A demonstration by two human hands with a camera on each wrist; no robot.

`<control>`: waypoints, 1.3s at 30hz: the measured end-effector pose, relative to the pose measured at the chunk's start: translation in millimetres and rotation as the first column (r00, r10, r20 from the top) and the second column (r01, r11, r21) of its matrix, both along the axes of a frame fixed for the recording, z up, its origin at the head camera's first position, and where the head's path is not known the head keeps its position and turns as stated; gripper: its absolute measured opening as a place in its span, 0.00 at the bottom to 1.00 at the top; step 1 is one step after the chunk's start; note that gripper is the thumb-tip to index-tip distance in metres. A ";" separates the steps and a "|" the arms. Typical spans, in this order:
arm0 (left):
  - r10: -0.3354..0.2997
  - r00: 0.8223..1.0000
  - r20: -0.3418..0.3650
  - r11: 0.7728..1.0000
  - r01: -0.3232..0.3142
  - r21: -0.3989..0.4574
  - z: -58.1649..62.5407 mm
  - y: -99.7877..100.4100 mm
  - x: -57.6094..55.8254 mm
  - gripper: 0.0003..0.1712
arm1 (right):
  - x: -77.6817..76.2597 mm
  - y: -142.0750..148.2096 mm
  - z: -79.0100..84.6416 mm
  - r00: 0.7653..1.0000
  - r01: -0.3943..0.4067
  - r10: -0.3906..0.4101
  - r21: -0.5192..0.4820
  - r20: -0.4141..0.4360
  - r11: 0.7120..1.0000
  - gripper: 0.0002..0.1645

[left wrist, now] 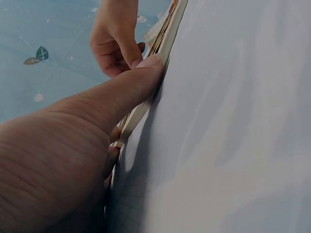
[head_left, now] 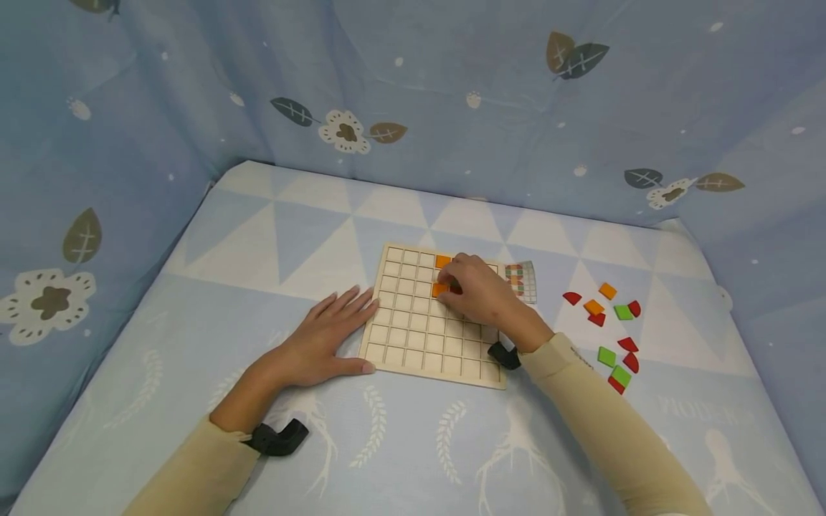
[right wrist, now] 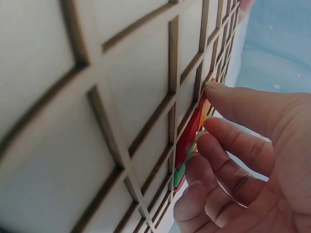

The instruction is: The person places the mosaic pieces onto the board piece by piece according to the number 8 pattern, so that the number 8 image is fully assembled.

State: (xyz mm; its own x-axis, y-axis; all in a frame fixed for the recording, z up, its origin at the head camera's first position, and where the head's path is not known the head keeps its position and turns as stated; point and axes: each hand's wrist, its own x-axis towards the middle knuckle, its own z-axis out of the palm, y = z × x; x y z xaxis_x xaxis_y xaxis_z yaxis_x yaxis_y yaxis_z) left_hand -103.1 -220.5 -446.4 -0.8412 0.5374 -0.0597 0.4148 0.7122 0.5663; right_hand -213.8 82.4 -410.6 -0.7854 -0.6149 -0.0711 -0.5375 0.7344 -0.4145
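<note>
A pale wooden grid board (head_left: 406,322) lies on the cloth. My left hand (head_left: 323,340) rests at its left edge with fingers spread and straight; in the left wrist view the thumb (left wrist: 131,82) presses the board's rim. Over the upper part of the grid, my right hand (head_left: 480,290) pinches a square orange tile (head_left: 439,289) between thumb and fingertips, low at the board. Another orange tile (head_left: 442,261) sits in a top-row cell. The right wrist view shows a red tile (right wrist: 187,138) and a green tile (right wrist: 180,174) in the grid beside the fingers; from the head they are hidden.
A printed pattern card (head_left: 525,283) lies just right of the board, partly behind the right hand. Farther right, loose tiles are scattered: orange squares (head_left: 607,290), green squares (head_left: 606,356) and red rounded pieces (head_left: 571,297). A blue patterned curtain (head_left: 439,93) hangs behind the table.
</note>
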 end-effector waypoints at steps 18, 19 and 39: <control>-0.006 1.000 0.000 1.000 0.006 0.003 -0.4 2.7 -1.9 0.59 | 15.4 29.7 8.8 0.998 0.054 -0.055 -0.071 -0.021 0.996 0.15; -0.006 1.000 0.001 1.000 0.006 0.003 -0.4 2.7 -1.9 0.58 | 17.8 34.7 9.7 0.998 0.062 -0.064 -0.079 -0.016 0.995 0.16; 0.008 1.000 0.010 1.000 -0.008 -0.004 -0.3 3.4 -0.5 0.58 | 86.9 166.0 14.7 0.964 0.262 -0.264 -0.052 -0.028 0.964 0.21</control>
